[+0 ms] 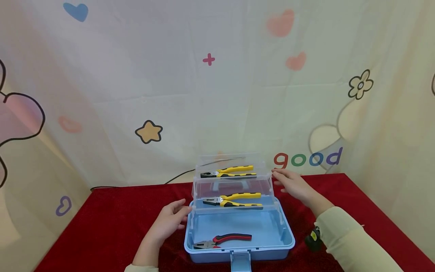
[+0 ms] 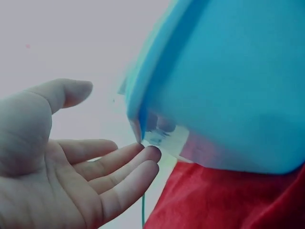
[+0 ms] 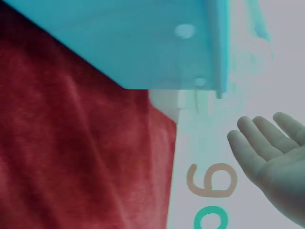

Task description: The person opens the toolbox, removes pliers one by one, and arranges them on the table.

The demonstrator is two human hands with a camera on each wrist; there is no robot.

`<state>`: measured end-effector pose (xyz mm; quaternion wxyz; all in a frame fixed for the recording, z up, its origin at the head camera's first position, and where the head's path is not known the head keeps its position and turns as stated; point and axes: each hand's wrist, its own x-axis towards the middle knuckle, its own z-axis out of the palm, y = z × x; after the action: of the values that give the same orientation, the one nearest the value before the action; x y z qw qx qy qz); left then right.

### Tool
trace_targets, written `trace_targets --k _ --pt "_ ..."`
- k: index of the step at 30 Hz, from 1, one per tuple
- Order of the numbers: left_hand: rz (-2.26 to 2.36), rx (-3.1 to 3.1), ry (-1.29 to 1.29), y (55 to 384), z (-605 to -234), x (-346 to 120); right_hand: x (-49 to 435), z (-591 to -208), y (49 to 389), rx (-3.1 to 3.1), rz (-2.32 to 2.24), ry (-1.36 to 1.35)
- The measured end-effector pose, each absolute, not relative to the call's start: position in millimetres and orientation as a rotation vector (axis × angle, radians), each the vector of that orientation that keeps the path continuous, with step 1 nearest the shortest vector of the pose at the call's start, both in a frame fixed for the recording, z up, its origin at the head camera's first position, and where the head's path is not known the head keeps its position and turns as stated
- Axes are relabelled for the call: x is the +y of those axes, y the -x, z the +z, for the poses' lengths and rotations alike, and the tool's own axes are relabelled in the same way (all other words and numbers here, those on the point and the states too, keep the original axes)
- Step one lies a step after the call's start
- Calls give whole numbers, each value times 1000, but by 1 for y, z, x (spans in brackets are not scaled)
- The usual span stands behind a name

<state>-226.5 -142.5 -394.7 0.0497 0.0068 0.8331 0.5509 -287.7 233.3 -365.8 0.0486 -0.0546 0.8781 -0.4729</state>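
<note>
A blue toolbox (image 1: 239, 255) stands with its clear trays (image 1: 234, 181) raised in tiers. One pair of yellow-and-black pliers (image 1: 234, 171) lies in the upper tray, another pair of yellow-and-black pliers (image 1: 234, 200) in the lower. Red-and-black pliers (image 1: 232, 238) rest in the blue base. Beside the box's left wall is my left hand (image 1: 170, 221), fingers extended; in the left wrist view its fingertips (image 2: 151, 153) meet the box's edge, though contact is unclear. My right hand (image 1: 292, 184) hovers by the upper tray's right end, fingers loosely straight and holding nothing.
A red cloth (image 1: 129, 219) covers the table. Beside my right sleeve lies a small black-and-yellow object (image 1: 313, 238), partly hidden. Behind the table hangs a pale printed curtain (image 1: 224, 113), and a thin black cable (image 1: 178, 175) runs along the back edge.
</note>
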Motion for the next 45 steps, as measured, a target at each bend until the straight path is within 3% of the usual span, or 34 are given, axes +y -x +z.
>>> trace_targets --k 11,22,45 --pt "1610 2506 -44 214 -397 -145 228 -338 290 2825 -1389 263" --pt "1573 2462 -122 213 -396 -147 213 -318 303 2987 -1047 424" --pt "1609 2417 -184 213 -399 -150 159 -308 330 2898 -792 275"
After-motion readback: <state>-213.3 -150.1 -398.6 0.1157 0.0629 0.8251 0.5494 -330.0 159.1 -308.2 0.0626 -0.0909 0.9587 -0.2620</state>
